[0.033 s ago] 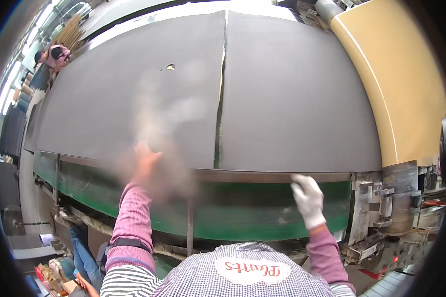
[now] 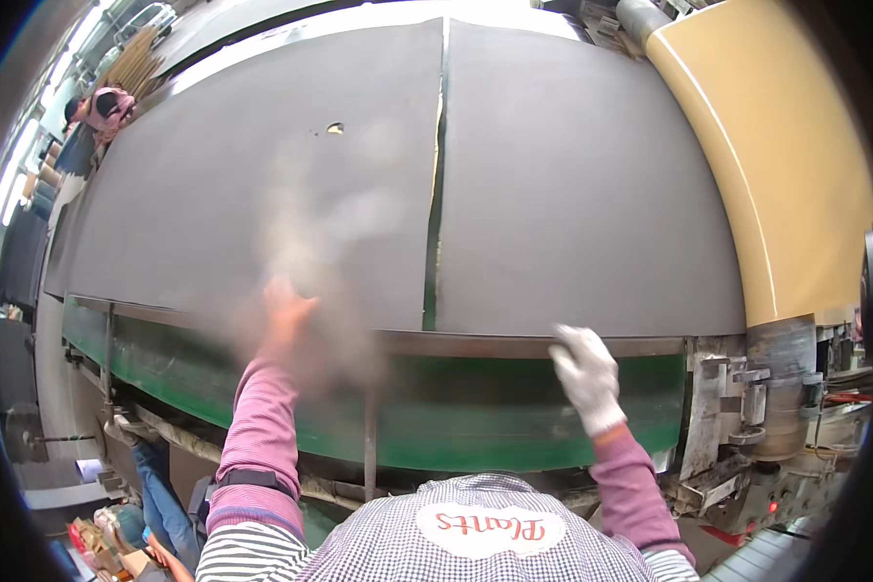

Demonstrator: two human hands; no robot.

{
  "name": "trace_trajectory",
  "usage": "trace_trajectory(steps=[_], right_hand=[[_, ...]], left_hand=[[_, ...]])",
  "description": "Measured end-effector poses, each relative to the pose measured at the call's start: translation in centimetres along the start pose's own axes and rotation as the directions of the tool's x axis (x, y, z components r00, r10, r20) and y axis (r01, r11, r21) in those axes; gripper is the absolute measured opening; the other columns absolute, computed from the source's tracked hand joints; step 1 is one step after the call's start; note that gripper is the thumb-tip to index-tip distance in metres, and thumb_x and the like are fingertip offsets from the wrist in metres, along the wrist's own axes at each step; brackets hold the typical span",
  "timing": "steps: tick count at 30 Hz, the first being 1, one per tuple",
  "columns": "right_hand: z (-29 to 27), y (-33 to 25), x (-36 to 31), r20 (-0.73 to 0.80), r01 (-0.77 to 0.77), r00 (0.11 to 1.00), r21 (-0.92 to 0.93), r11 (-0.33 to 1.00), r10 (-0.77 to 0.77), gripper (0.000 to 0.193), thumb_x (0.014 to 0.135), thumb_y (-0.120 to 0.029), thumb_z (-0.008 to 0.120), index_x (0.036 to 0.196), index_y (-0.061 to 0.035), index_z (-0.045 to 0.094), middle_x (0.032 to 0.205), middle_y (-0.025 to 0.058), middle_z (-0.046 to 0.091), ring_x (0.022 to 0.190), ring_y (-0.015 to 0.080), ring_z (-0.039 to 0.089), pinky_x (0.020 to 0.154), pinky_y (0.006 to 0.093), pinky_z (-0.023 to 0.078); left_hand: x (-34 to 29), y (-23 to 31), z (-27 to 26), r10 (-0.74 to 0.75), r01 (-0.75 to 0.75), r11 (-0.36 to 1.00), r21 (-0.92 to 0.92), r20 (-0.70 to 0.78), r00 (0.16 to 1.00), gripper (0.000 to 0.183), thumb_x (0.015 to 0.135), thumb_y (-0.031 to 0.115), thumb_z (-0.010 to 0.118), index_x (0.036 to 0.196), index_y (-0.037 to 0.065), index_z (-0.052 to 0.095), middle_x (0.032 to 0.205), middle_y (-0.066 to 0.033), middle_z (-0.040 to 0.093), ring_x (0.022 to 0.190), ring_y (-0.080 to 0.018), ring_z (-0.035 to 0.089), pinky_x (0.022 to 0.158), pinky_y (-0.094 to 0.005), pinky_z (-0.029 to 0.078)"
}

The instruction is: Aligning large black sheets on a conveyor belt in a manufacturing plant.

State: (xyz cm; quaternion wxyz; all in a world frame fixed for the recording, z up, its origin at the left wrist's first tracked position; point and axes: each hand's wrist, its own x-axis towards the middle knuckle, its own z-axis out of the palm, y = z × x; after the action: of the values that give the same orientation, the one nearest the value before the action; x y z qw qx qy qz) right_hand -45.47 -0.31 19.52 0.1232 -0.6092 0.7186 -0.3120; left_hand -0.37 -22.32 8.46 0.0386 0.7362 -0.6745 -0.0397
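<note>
Two large flat dark grey sheets, the left sheet (image 2: pixel 204 204) and the right sheet (image 2: pixel 582 184), lie side by side on a long green-sided conveyor table (image 2: pixel 495 417). A narrow gap runs between them. Near the right sheet's front edge is my right hand (image 2: pixel 589 376), in a white glove, its fingers stretched out and holding nothing visible. My left hand (image 2: pixel 286 315) is over the front edge of the left sheet. A hazy smear in the picture covers its fingers, so their pose and any contact are hidden. The left sheet has a small torn hole (image 2: pixel 335 128).
A broad tan sheet (image 2: pixel 766 155) curves over a roller (image 2: pixel 781 388) on the right. Metal brackets (image 2: pixel 737 398) stand at the table's near right corner. Another person (image 2: pixel 112 109) stands at the far left. Someone's blue-trousered leg (image 2: pixel 165 500) shows at lower left.
My right hand has moved left and slightly forward, toward the front edge of the right sheet. The gap between the sheets looks a little wider. The left hand stays about where it was.
</note>
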Motion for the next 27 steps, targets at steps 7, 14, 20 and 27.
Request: trace_trajectory(steps=[7,14,20,27], right_hand=[[10.7,-5.7,8.3,0.188,0.084,0.982,-0.285,0.955,-0.031,0.059,0.076,-0.034,0.069,0.127,-0.0077,0.055,0.125,0.0142,0.058,0.118,0.0319,0.053,0.100,0.0412,0.044],[4.9,4.3,7.0,0.259,0.016,0.961,-0.393,0.919,0.094,0.061,0.074,-0.017,0.071,0.130,-0.0026,0.053,0.136,0.0171,0.051,0.127,0.0316,0.046,0.109,0.0399,0.036],[-0.3,10.6,9.2,0.348,0.022,0.917,-0.535,0.844,0.196,0.071,0.074,-0.010,0.071,0.138,0.0001,0.042,0.142,0.0185,0.044,0.134,0.0319,0.038,0.112,0.0380,0.032],[-1.1,7.6,11.0,0.166,-0.412,0.737,-0.659,0.630,0.655,0.047,0.084,-0.039,0.057,0.126,-0.0167,0.054,0.124,0.0145,0.054,0.118,0.0316,0.054,0.090,0.0484,0.050]], left_hand=[[-2.8,6.0,0.0,0.196,-0.205,0.974,-0.092,-0.094,0.976,0.068,0.069,0.046,0.079,0.118,0.004,0.058,0.117,-0.0144,0.054,0.110,-0.0335,0.051,0.094,-0.0428,0.047],[1.1,-7.2,-3.8,-0.166,0.165,0.986,-0.018,-0.163,0.973,0.045,0.083,0.043,0.066,0.098,0.001,0.062,0.107,-0.0173,0.059,0.107,-0.0339,0.054,0.093,-0.0431,0.046],[-1.2,-3.6,-3.8,0.131,-0.127,0.986,-0.108,0.028,0.991,0.037,0.085,0.041,0.061,0.089,0.004,0.063,0.100,-0.0151,0.060,0.103,-0.0348,0.055,0.089,-0.0456,0.047],[-5.0,0.1,-3.9,0.323,-0.299,0.933,-0.201,0.095,0.942,0.041,0.086,0.037,0.066,0.104,0.000,0.066,0.109,-0.0180,0.061,0.109,-0.0348,0.055,0.093,-0.0425,0.045]])
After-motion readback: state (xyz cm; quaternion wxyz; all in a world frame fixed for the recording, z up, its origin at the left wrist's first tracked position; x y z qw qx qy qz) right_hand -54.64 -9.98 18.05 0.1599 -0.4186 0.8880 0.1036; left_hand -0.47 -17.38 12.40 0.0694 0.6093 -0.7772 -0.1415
